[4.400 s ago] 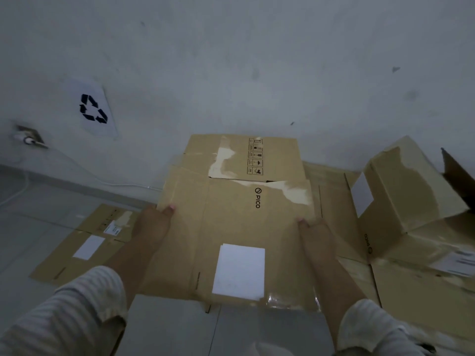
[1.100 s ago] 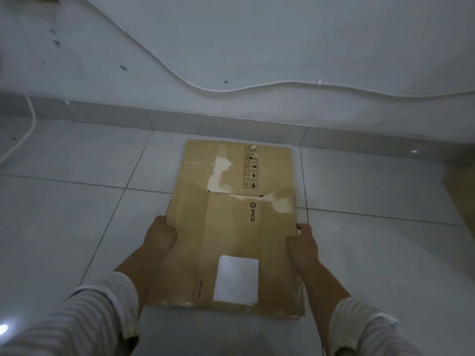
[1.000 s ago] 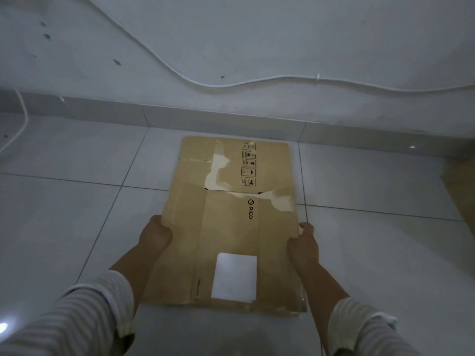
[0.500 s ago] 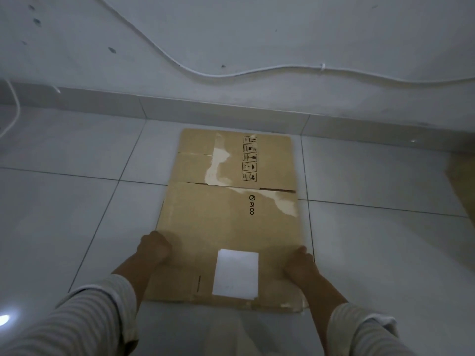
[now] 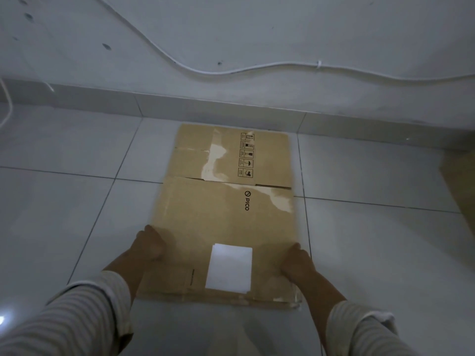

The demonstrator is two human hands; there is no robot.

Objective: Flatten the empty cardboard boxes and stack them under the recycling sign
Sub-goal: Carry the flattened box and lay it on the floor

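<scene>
Lying flat on the tiled floor [image 5: 64,206]: one flattened cardboard box [image 5: 221,224], brown. Its long axis runs away from the person and its far end sits close to the skirting [image 5: 218,109] at the foot of the wall [image 5: 308,27]. Whether the near end is raised slightly off the tiles cannot be told.

Markings: "PICO" print [image 5: 246,200] right of centre; a column of handling symbols [image 5: 246,155] on the far flap; a white label [image 5: 229,268] by the near edge; pale patches [image 5: 214,160] where the facing paper is torn away.

Hold: left hand [image 5: 150,244] on the left long edge, right hand [image 5: 295,260] on the right long edge, both towards the near end. Each has its fingers curled about the edge with the fingertips hidden. Both read as gripping the board, not pressing it flat. Striped sleeves [image 5: 77,317] on both arms.

Handling, by judgement: light. Stiff across each panel but hinged at the creases, so the far flaps are likely to droop if it is lifted from one end. The surface is dry and matte, with little slip in the hand, though the board should slide readily on smooth tile. The torn facing and ragged near corner are weak points to avoid. Best hold is on the two opposite long edges, nearer the middle for balance.

Placement: the recycling sign is not in view, so whether this spot lies under it cannot be told.

Also present: a white cable [image 5: 205,71] along the wall; further brown cardboard [image 5: 460,186] at the right margin, well apart from the box.
</scene>
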